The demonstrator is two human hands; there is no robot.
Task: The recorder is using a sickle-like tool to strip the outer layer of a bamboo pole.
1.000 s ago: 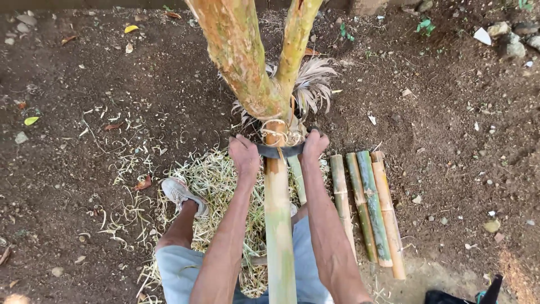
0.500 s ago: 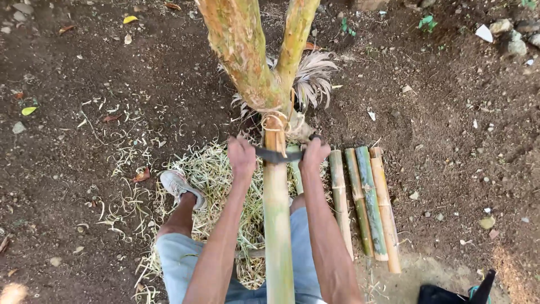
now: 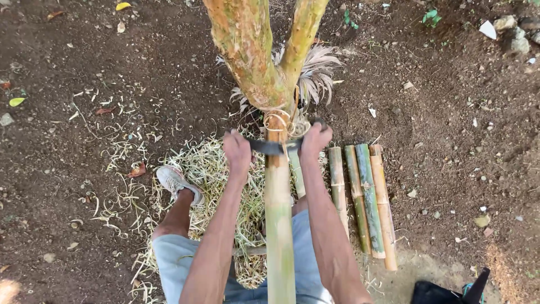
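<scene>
A long green-yellow bamboo pole [image 3: 279, 225] runs from between my legs up to the fork of a tree trunk [image 3: 247, 50]. Across the pole near its far end lies a dark two-handled blade [image 3: 270, 147]. My left hand [image 3: 237, 150] grips the blade's left end and my right hand [image 3: 313, 141] grips its right end. Curled shavings cling to the pole's tip right under the fork.
Several cut bamboo lengths [image 3: 363, 202] lie side by side on the soil to the right. A heap of pale shavings [image 3: 211, 180] covers the ground around my left shoe [image 3: 177, 183]. A dark bag [image 3: 444, 290] sits at the lower right. Dry frond at the trunk's base.
Both hands and the blade have slid up the pole toward the tree fork, after being slightly lower half a second ago.
</scene>
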